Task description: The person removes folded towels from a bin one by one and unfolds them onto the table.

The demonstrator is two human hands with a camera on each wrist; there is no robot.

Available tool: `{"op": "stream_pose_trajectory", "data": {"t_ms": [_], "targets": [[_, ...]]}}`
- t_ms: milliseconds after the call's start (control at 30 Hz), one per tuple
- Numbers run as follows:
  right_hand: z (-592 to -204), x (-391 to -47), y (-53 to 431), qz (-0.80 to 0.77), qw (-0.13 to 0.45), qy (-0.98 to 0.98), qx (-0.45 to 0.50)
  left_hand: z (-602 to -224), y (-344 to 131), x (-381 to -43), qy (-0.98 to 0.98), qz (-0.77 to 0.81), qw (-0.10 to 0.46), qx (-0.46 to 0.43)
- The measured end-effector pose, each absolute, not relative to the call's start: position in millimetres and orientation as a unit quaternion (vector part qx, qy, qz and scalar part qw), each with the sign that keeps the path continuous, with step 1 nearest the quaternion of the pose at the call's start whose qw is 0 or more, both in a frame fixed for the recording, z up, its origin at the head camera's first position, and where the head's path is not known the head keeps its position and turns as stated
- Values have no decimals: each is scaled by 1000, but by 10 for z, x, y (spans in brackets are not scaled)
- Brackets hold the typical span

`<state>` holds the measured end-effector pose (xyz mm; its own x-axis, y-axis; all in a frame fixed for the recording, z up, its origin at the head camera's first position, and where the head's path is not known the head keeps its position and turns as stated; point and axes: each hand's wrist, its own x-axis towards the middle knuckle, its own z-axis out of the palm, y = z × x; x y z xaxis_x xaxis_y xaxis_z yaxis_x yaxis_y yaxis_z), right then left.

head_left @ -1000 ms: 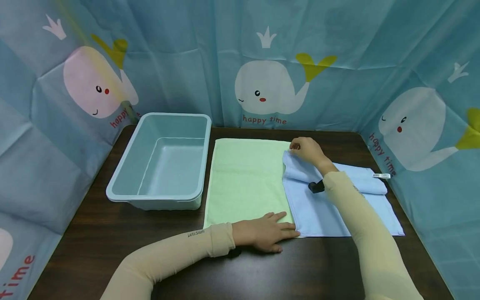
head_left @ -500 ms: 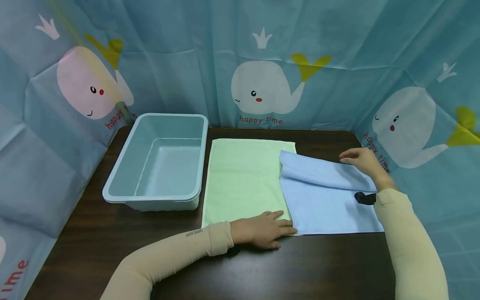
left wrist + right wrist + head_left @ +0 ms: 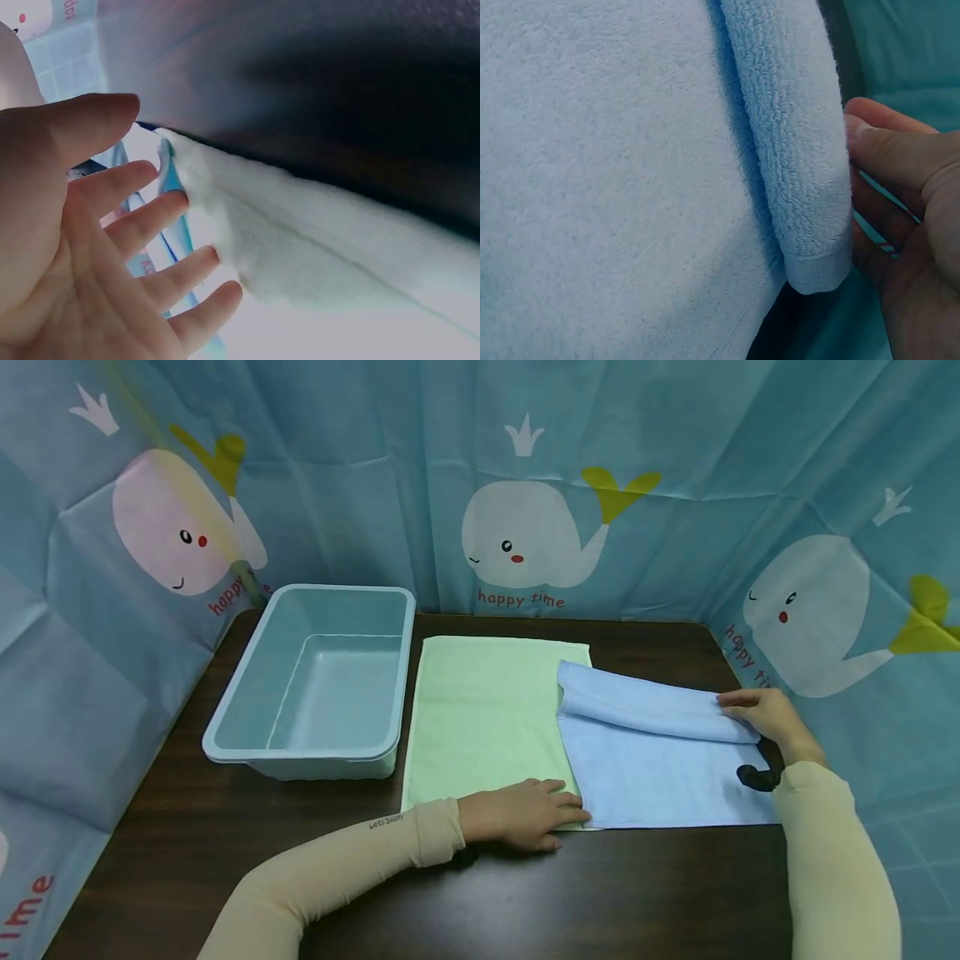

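A blue towel (image 3: 660, 777) lies on the right, overlapping the edge of a flat pale green towel (image 3: 487, 710). Its far edge is turned over toward the person as a loose folded strip (image 3: 795, 165). My left hand (image 3: 525, 815) rests, fingers spread, at the near corner where the towels meet; the left wrist view shows its fingers (image 3: 180, 285) extended. At the right end of the strip is my right hand (image 3: 772, 718). Its thumb and forefinger touch the strip's outer edge in the right wrist view, with no firm pinch visible.
A light blue plastic basin (image 3: 408, 693) stands left of the green towel. Dark wooden table (image 3: 600, 893) shows in front. A blue curtain (image 3: 360, 510) printed with whales hangs behind and at both sides. A black strap end (image 3: 757, 777) hangs at the right wrist.
My right hand has left the strip's left end, travelled right above the blue towel and come down at its right end. The left hand has stayed in place.
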<state>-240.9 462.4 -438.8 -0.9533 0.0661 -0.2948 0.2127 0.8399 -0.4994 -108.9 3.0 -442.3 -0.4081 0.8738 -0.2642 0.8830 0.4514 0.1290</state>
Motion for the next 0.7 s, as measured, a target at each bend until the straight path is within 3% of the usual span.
{"op": "stream_pose_trajectory", "data": {"t_ms": [700], "targets": [[-4415, -2421, 4634, -293, 156, 938, 96, -4508, 106, -1203, 858, 191, 130, 459]]}}
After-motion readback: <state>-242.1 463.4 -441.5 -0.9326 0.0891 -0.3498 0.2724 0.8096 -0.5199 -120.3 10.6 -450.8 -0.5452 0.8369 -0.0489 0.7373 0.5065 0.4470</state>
